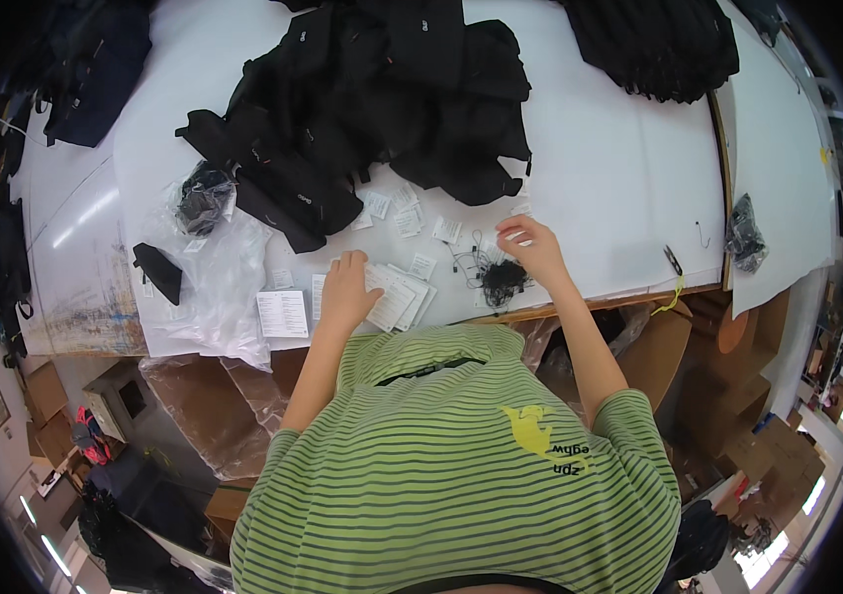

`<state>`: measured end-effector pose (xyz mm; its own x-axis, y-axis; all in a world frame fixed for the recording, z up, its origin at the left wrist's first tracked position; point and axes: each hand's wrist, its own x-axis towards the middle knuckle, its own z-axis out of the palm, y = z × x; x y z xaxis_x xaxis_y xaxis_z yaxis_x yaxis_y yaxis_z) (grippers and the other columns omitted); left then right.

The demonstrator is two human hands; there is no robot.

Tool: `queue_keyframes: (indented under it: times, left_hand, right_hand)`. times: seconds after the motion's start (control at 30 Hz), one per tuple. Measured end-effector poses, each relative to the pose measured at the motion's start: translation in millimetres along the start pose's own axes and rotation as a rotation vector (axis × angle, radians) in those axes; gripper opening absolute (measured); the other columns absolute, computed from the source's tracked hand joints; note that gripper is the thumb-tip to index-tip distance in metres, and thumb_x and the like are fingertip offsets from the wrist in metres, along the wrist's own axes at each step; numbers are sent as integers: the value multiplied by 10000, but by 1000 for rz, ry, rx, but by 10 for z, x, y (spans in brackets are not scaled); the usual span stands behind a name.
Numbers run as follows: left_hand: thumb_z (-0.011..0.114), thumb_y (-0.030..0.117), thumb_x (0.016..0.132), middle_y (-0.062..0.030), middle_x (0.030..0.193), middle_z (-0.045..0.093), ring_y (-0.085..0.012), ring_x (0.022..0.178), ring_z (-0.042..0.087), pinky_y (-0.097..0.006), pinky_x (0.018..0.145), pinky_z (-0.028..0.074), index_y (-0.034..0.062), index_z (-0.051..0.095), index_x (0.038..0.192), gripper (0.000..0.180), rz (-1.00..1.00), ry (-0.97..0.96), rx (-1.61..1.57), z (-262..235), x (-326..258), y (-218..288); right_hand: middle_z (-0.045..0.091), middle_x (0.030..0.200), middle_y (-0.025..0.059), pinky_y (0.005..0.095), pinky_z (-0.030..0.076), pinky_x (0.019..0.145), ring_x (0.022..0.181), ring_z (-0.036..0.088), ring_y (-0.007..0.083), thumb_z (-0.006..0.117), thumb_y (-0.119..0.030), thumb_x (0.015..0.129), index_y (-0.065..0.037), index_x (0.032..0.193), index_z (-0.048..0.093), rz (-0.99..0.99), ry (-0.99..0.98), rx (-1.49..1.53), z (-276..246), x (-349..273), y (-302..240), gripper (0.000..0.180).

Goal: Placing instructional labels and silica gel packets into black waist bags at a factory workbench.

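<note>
My left hand (345, 294) lies on the white table beside a fanned stack of white printed cards (400, 297), its thumb apart from its fingers and resting at the stack's left edge. To the right, my right hand (534, 251) is raised a little, thumb and fingertips drawn together; whatever they pinch is too small to make out. Just below and left of it sits a tangle of black strings (503, 284), with loose loops trailing left. Several small white labels (408, 220) are scattered between my hands and the black garments (372, 109).
Clear plastic bags (219, 287) and a white printed sheet (283, 314) lie at left. More dark garments (654, 45) are heaped at the far right. Small thread snips (673, 260) rest near the front edge at right, by a bagged black item (744, 236). Cardboard boxes (209, 411) stand below the table.
</note>
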<state>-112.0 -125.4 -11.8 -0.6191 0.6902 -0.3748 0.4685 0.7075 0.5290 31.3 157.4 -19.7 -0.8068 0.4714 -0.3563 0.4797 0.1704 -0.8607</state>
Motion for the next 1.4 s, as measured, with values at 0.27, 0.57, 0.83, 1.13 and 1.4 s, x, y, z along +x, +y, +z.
queue_keyframes:
  times: [0.27, 0.57, 0.83, 1.13, 1.4]
  left_hand:
    - [812, 190, 612, -169, 1071, 496, -355, 976, 504, -415, 821, 420, 1, 480, 1087, 609, 44, 219, 3, 236, -269, -472]
    - [723, 133, 719, -161, 986, 538, -349, 916, 525, -399, 785, 414, 11, 492, 1018, 397, 118, 336, -136, 476, -370, -584]
    - [708, 102, 728, -153, 1048, 559, -354, 977, 536, -416, 813, 415, 25, 521, 1091, 415, 130, 547, -121, 609, -492, -531]
    - [621, 66, 794, -153, 1014, 549, -326, 957, 527, -377, 816, 399, 27, 461, 980, 248, 29, 471, -311, 588, -609, -483]
    - [473, 44, 794, -76, 903, 520, -136, 799, 472, -260, 730, 403, 58, 392, 986, 209, 14, 331, -1247, 476, -960, -527]
  right_hand:
    - [643, 709, 61, 380, 489, 664, 744, 625, 260, 698, -185, 708, -105, 841, 657, -34, -17, -617, 886, -37, -21, 161]
    - [633, 705, 90, 404, 488, 643, 736, 619, 283, 676, -157, 720, -67, 738, 641, -233, 183, -769, 1032, -86, 184, 97]
    - [627, 715, -2, 196, 392, 584, 644, 536, 56, 711, -182, 781, -35, 850, 684, -242, 51, 208, 706, -463, -528, 164]
    - [608, 694, 5, 207, 363, 552, 588, 472, 62, 678, -167, 797, -49, 860, 638, -213, 124, 219, 445, -476, -385, 140]
    - [590, 738, 51, 338, 440, 582, 582, 544, 214, 682, -170, 750, -108, 944, 617, -297, 246, -368, 1058, -299, -52, 214]
